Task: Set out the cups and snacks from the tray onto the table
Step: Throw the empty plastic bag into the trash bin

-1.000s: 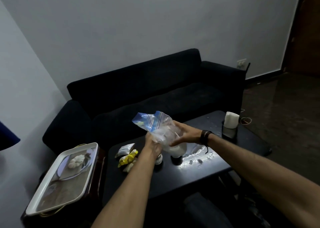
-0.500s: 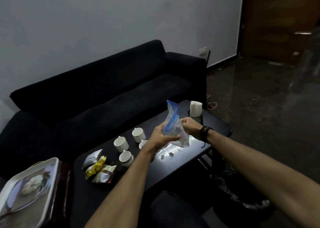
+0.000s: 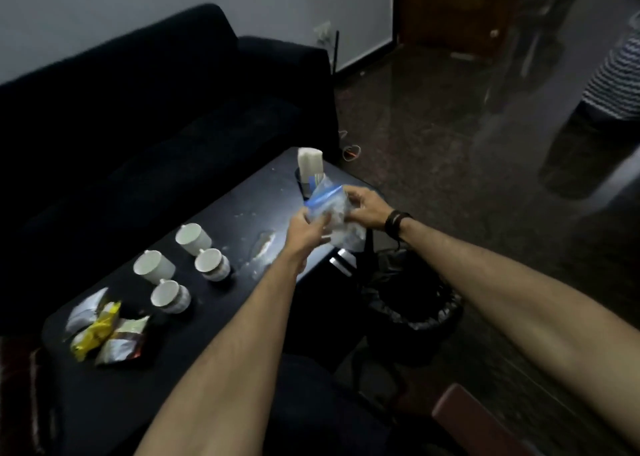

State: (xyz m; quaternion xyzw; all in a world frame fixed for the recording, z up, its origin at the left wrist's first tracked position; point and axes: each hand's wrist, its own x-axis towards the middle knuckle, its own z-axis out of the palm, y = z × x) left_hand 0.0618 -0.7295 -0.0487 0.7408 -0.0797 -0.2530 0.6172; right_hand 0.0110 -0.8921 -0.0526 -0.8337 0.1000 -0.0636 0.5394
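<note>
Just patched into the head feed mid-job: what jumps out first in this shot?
Both hands, left hand and right hand, grip a clear zip bag over the dark table's right end. Four white cups cluster at its middle, with snack packets at the left end. A lined bin sits below the bag.

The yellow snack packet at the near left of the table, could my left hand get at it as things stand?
Probably not right away. The left hand is shut on the plastic zip bag, shared with the right hand. The path to the yellow snack packet looks free: the cups stand beyond it, so letting go should do.
</note>
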